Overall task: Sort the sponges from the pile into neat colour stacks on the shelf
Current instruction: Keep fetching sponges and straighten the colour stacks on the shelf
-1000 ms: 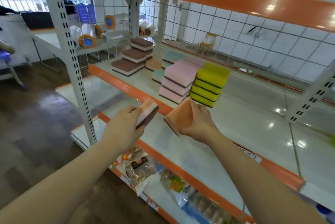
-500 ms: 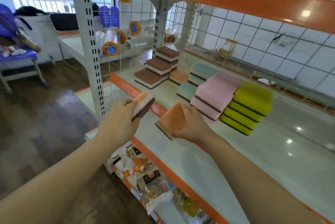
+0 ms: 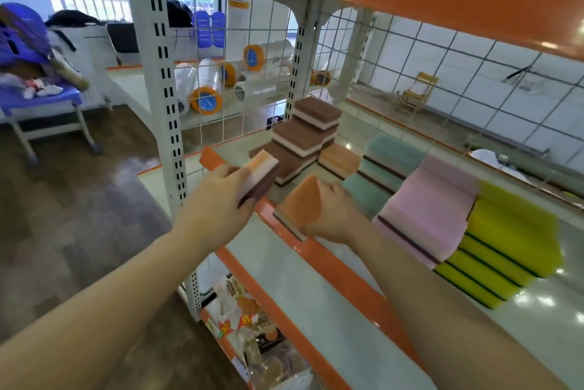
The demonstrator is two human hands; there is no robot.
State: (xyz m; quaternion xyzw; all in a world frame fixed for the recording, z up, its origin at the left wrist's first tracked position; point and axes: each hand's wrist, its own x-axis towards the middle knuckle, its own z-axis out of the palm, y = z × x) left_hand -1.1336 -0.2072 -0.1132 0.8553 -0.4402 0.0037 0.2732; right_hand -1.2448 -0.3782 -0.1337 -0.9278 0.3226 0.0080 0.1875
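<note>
My left hand (image 3: 218, 206) grips one orange-white-brown layered sponge (image 3: 260, 176); right hand (image 3: 335, 216) grips one orange sponge (image 3: 301, 205). On shelf (image 3: 347, 304): four yellow sponges (image 3: 502, 250), three brown (image 3: 303, 140), spongy rectangular blocks.

Both forearms are bare, no sleeves showing; left hand (image 3: 218, 203) and right hand (image 3: 335, 216) wear no gloves or rings.

Dark wood floor (image 3: 79, 200) lies at nine o'clock; a blue chair (image 3: 41, 99) stands at ten; a white tiled wall (image 3: 474, 73) at two.
</note>
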